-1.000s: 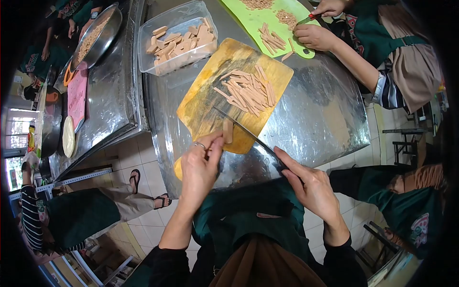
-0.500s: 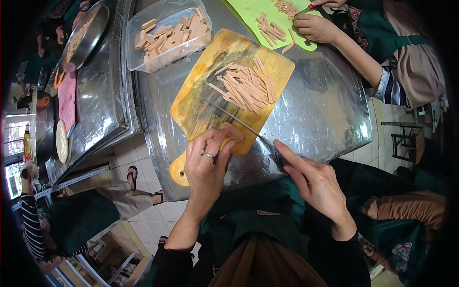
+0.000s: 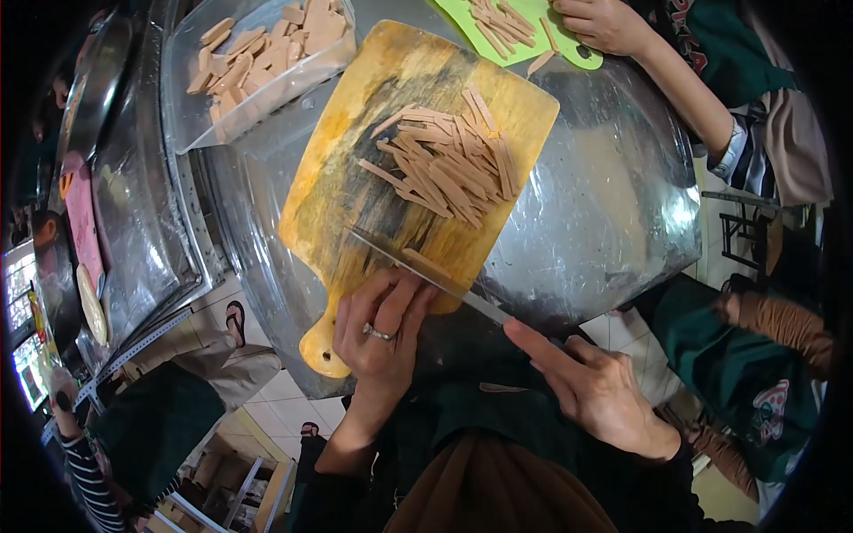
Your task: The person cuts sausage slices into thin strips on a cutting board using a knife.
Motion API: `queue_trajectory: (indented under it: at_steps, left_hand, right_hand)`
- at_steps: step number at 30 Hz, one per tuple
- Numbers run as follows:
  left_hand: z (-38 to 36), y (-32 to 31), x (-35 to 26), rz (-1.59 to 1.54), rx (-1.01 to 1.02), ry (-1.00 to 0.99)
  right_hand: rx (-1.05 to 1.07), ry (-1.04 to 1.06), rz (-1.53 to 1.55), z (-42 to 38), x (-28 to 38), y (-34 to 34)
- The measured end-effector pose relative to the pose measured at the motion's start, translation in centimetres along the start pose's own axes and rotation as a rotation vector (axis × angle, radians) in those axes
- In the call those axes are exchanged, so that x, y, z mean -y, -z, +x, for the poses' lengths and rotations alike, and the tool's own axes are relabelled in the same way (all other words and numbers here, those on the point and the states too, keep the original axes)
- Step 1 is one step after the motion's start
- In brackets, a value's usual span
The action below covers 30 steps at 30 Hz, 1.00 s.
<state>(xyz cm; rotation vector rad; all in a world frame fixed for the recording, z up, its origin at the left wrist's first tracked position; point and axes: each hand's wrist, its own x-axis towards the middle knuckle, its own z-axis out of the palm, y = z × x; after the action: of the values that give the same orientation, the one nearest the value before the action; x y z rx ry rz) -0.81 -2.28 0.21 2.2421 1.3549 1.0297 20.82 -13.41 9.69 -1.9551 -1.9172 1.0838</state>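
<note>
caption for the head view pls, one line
Right hand with a knife over a board, left hand beside the knife, thin strips heaped beyond.

This can be recognised as a kitchen, apparently a shared or commercial one. Food is laid out on a metal table, where a wooden board, a green board and a plastic tub are set. A knife is being used over the wooden board. Green aprons are worn by several people, and the floor is tiled.
</note>
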Motion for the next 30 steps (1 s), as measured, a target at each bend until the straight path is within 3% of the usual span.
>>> queue_trajectory:
  at_steps: [15,24,30]
  left_hand:
    - [0.1,0.8,0.0,0.025,0.13,0.055]
    - [0.3,0.7,-0.1,0.034,0.133,0.048]
    - [0.3,0.4,-0.1,0.024,0.1,0.026]
  right_hand:
    - [0.205,-0.045,0.088,1.2,0.1,2.2]
    - [0.21,-0.014,0.175,5.6,-0.2,0.5]
    - [0.041,0.076,0.263,7.6,-1.0,-0.3]
